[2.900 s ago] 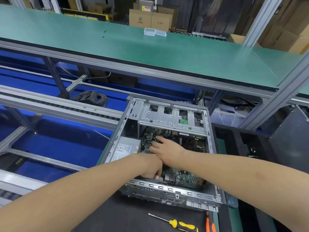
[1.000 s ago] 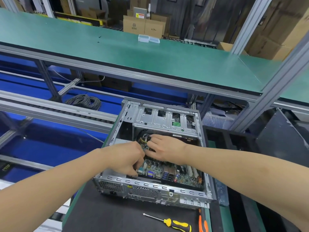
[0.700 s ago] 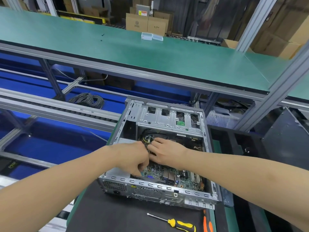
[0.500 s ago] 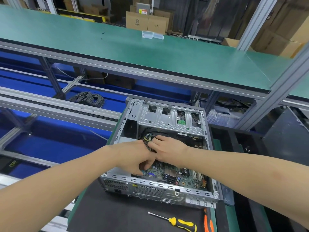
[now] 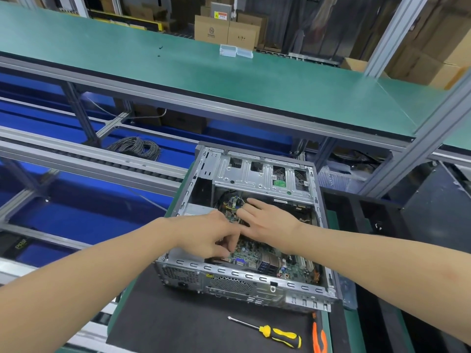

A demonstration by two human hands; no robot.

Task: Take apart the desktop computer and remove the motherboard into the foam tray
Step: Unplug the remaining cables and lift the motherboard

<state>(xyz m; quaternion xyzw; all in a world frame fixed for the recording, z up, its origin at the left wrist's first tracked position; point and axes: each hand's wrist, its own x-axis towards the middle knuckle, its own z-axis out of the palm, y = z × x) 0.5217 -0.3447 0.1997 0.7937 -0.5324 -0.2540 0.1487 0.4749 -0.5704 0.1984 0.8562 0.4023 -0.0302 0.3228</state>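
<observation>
The case [image 5: 257, 174] is open, but the motherboard [image 5: 254, 256] still sits inside. My right hand [image 5: 267, 221] lies flat over it, fingers straight; my left hand [image 5: 206, 235] curls down, on what I cannot tell.

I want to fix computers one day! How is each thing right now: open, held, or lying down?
Grey metal computer case: lying flat, open on top.
Green motherboard: inside the case, not yet out.
Left hand: fingers curled over the motherboard; grip unclear.
Right hand: fingers straight, reaching into the case.
Yellow-and-black screwdriver: lying unheld on the black mat.
Orange-handled tool: lying unheld, partly out of view.
</observation>
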